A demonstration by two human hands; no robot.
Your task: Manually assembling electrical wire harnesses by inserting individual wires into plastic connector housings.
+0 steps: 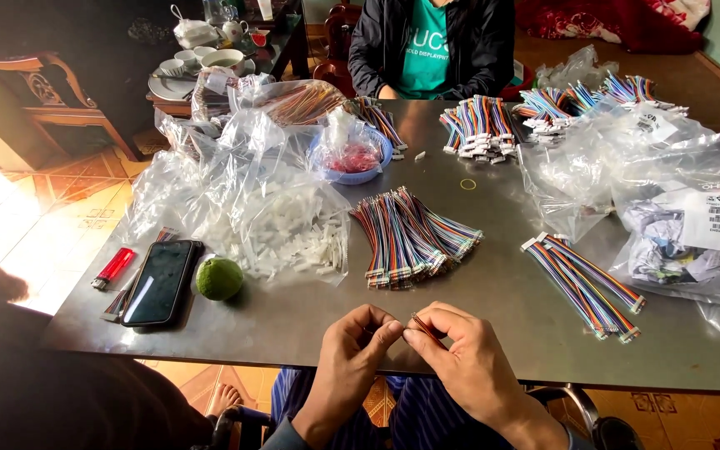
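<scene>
At the near edge of a grey metal table (493, 275), my left hand (352, 354) and my right hand (464, 358) meet, fingertips pinched together on a small bundle of coloured wires (421, 323). The wire ends stick up between my right thumb and fingers. What my left fingertips pinch is too small to tell. Just beyond my hands lies a fanned pile of multicoloured wire bundles (410, 237). A smaller wire bundle with white connectors (585, 287) lies to the right.
Clear bags of white connectors (293, 237) lie at centre left. A phone (160, 283), a red lighter (114, 268) and a green lime (219, 278) sit at left. More bags (668, 192) and wire bundles (477, 125) fill the far side, before a seated person in a dark jacket (431, 46).
</scene>
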